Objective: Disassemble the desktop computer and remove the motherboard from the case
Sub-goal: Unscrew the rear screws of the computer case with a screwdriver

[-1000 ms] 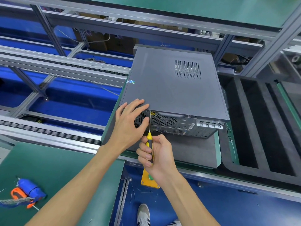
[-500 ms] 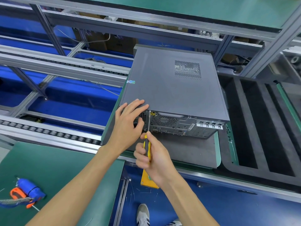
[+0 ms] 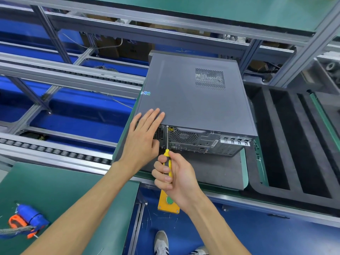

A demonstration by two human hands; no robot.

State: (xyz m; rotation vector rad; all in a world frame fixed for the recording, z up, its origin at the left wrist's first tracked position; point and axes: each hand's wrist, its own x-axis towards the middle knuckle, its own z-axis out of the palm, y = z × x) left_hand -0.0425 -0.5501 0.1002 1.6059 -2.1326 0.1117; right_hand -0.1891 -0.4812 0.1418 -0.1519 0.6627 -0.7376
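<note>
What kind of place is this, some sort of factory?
Most likely a factory line or workshop bench for taking computers apart. A roller conveyor runs between metal frame rails, the bench has green mats, and a desktop computer lies on a grey pad while a person works on it with a screwdriver.

Left hand (image 3: 142,144) and right hand (image 3: 175,176): bare, no gloves, rings or watch seen. Forearms (image 3: 88,208) uncovered, no sleeves seen. Feet shod: pale sneakers (image 3: 161,242) marked with dark side stripes, white laces noted.
</note>
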